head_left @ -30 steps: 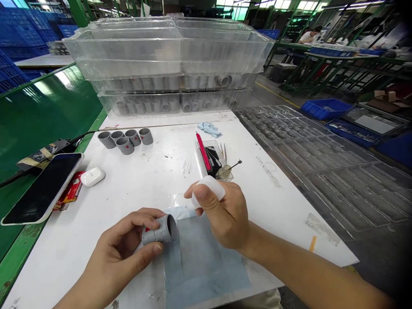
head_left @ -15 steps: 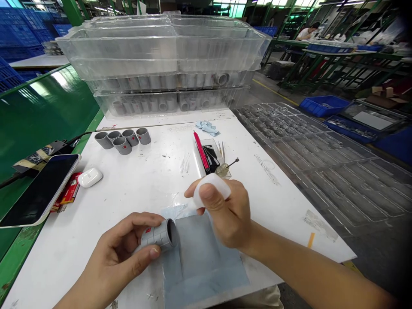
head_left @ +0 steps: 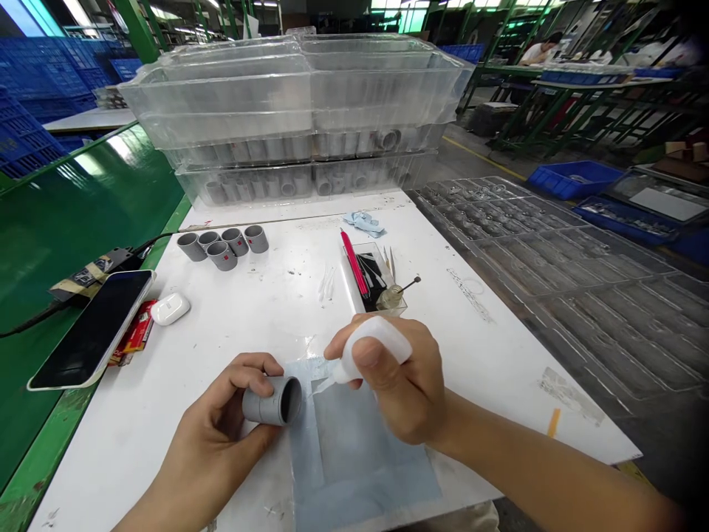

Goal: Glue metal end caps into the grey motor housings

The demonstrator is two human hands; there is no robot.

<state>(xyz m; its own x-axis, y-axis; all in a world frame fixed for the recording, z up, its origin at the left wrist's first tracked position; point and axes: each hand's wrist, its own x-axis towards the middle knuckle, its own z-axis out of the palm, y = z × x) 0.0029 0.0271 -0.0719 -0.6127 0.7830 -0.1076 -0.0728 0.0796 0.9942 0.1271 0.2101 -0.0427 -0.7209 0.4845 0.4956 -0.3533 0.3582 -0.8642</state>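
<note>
A grey plastic cylinder point(head_left: 264, 405) lies on its side in my left hand point(head_left: 221, 421), held between fingers and thumb with its open end facing right. My right hand point(head_left: 407, 377) is closed round a small white squeeze bottle point(head_left: 372, 353). The bottle's thin translucent tip points down and left, a short way from the cylinder's rim and apart from it. Beneath both hands a grey pad point(head_left: 354, 436) lies on a light blue cloth point(head_left: 393, 502).
Several grey cylinders point(head_left: 221, 255) stand at the back left. A pink pen point(head_left: 354, 262), a small glass jar point(head_left: 390, 298) and cotton swabs point(head_left: 326, 283) lie mid-table. A phone point(head_left: 91, 329) and a white case point(head_left: 170, 308) are left. Stacked clear trays point(head_left: 238, 100) rise behind.
My left hand has turned the cylinder, so its red mark no longer shows. The bottle in my right hand has tilted, its tip now visible and lower. The view has shifted slightly.
</note>
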